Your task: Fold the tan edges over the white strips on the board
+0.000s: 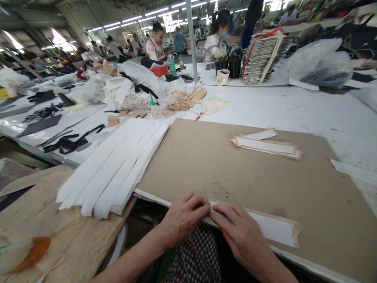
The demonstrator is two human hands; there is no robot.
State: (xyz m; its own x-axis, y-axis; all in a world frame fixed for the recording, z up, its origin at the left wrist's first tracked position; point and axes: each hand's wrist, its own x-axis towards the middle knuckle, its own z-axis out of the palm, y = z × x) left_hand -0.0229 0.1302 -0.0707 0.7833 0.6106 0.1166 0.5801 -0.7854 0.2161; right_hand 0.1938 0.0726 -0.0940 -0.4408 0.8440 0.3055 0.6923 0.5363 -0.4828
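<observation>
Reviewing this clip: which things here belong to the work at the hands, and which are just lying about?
Part of the work: left hand; right hand; white strip with tan edges under them; tan cardboard sheet; similar strips stacked.

Lying about: pile of white strips; glue bottle; strapped bundle.

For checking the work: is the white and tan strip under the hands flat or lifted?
Flat: the strip lies on the board, left hand, right hand on it.

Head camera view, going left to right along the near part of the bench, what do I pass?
Plywood board → stack of white strips → left hand → right hand → tan-edged white strip
</observation>
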